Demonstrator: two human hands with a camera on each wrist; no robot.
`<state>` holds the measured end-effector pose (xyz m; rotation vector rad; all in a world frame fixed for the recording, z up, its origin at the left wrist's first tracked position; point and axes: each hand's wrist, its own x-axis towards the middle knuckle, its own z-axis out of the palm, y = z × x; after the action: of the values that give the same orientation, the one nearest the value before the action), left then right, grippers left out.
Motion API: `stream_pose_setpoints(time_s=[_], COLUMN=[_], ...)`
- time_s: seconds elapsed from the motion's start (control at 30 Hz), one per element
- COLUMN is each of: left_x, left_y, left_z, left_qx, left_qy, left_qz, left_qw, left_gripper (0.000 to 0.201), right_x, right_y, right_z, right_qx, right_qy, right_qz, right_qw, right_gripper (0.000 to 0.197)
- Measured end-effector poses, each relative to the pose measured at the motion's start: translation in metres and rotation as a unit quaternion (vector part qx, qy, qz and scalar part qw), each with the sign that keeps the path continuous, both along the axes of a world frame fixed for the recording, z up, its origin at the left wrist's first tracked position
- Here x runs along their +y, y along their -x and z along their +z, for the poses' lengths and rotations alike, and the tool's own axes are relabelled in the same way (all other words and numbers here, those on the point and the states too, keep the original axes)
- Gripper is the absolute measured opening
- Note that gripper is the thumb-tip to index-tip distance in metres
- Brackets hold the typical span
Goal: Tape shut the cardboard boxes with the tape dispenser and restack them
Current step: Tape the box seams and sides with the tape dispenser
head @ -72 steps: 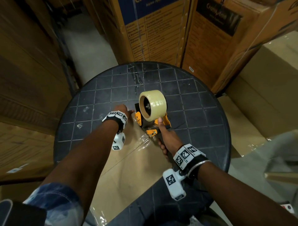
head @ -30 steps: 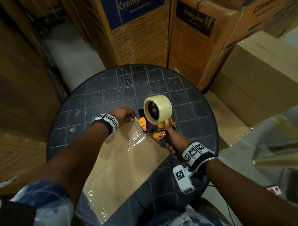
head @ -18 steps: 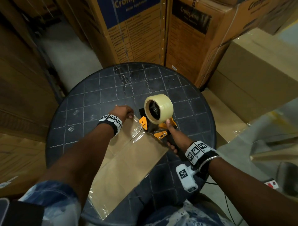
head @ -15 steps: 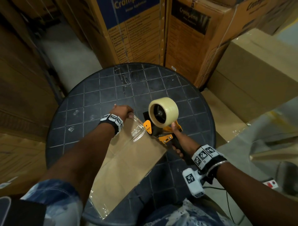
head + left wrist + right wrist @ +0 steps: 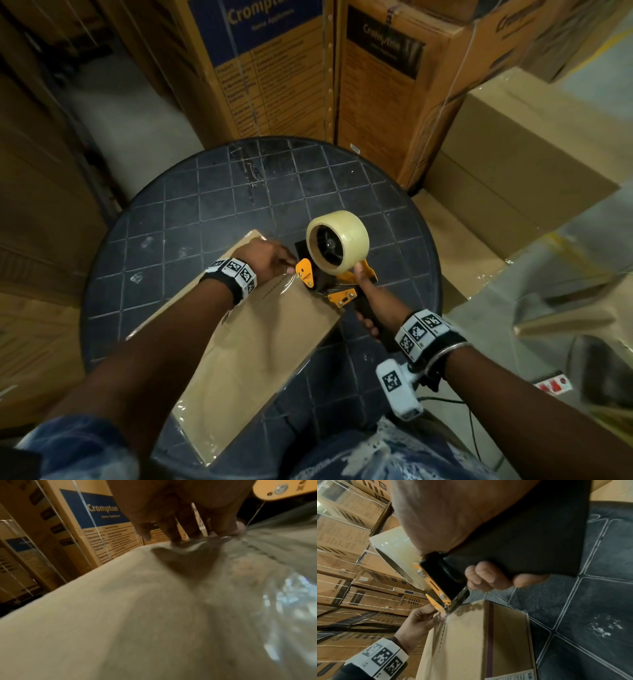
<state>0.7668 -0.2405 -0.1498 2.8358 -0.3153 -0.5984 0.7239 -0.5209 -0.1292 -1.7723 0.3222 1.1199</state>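
1 flat cardboard box [image 5: 253, 342] lies diagonally on the round tiled table [image 5: 191, 212], flaps closed, contents hidden. Head view: left hand [image 5: 265, 258] rests on the box's far end, fingertips on the clear tape beside the tape dispenser [image 5: 329, 263]; right hand [image 5: 371, 305] grips its black handle.

Left wrist view: fingers [image 5: 173, 524] pinch the tape [image 5: 267, 563] down onto the cardboard.

Right wrist view: fingers [image 5: 488, 576] curl round the handle; dispenser nose touches the box's end. Printed cartons [image 5: 373, 599] stacked behind, strapped shut.
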Motion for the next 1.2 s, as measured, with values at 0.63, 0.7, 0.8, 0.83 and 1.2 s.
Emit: stream_pose_setpoints(time_s=[0.63,0.7,0.8,0.83,1.2], left_x=[0.014,0.013,0.011,0.009,-0.011], left_y=[0.007,0.007,0.006,0.007,0.020], left_z=[-0.006,-0.005,-0.001,0.000,-0.009], left_qx=[0.014,0.019,0.019,0.017,-0.006], left_qy=[-0.137,-0.139,-0.152,-0.154,-0.007], left_qz=[0.125,0.130,0.123,0.121,0.030], left_qw=[0.983,0.982,0.981,0.980,1.000], left_gripper=[0.040,0.041,0.041,0.040,0.028], right_x=[0.023,0.010,-0.007,-0.010,-0.013], right_y=[-0.018,-0.012,-0.002,0.001,0.004], right_z=[0.000,-0.002,-0.007,-0.007,0.000], right_qx=[-0.023,-0.026,-0.030,-0.033,-0.026], right_qy=[0.003,0.007,0.006,0.006,0.007], right_qz=[0.038,0.039,0.029,0.023,0.023], right_qw=[0.999,0.999,0.999,0.999,0.999], right_gripper=[0.095,0.097,0.097,0.098,0.094])
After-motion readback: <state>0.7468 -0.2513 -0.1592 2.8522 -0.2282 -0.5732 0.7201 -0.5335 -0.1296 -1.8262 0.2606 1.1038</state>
